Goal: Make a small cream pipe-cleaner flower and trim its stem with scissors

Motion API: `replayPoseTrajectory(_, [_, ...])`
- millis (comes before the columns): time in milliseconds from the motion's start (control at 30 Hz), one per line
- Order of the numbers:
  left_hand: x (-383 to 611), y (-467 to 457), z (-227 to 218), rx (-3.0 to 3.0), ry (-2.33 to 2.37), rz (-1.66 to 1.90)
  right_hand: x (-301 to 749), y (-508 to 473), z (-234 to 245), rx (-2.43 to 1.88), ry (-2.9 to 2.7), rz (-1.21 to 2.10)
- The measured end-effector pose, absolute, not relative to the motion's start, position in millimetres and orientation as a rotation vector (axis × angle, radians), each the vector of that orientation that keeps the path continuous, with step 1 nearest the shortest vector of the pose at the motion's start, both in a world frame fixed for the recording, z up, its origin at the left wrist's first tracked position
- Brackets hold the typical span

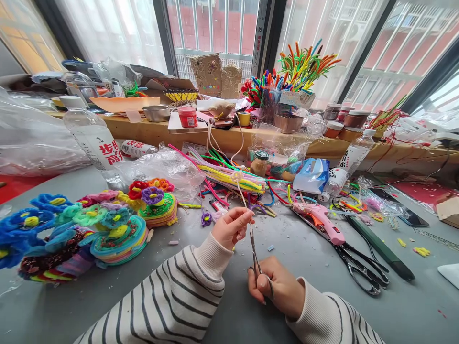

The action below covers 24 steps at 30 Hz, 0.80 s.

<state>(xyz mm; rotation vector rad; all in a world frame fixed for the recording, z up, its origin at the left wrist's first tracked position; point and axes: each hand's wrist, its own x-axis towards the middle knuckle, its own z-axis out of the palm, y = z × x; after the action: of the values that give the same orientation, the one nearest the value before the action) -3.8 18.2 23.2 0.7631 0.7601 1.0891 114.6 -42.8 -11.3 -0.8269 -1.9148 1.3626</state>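
My left hand pinches the stem of a pale pipe-cleaner flower, whose looped head points up and away from me. My right hand grips a pair of small metal scissors by the handles. The scissor tips reach up to the lower end of the stem, just below my left fingertips. Whether the blades touch the stem I cannot tell. A bundle of yellow and pink pipe cleaners lies behind the flower. Near my left hand is a small purple flower.
Pipe-cleaner flower pots stand at left. A pink glue gun and black-handled scissors lie at right, beside a dark green bar. A water bottle stands at back left. Colourful pipe cleaners fill a container on the wooden ledge.
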Motion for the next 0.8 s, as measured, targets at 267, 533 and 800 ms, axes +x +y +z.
replayPoseTrajectory(267, [-4.5, 18.6, 23.5, 0.748, 0.754, 1.104, 114.6, -42.1, -12.7, -0.821, -1.868, 1.355])
replayPoseTrajectory(533, [-6.6, 18.5, 23.7, 0.679, 0.716, 1.112, 114.0, -41.5, -10.9, -0.894, -1.834, 1.307])
replayPoseTrajectory(800, [-7.4, 18.1, 25.2, 0.576, 0.642, 1.046, 115.8, -43.0, -10.7, -0.783, -1.852, 1.364])
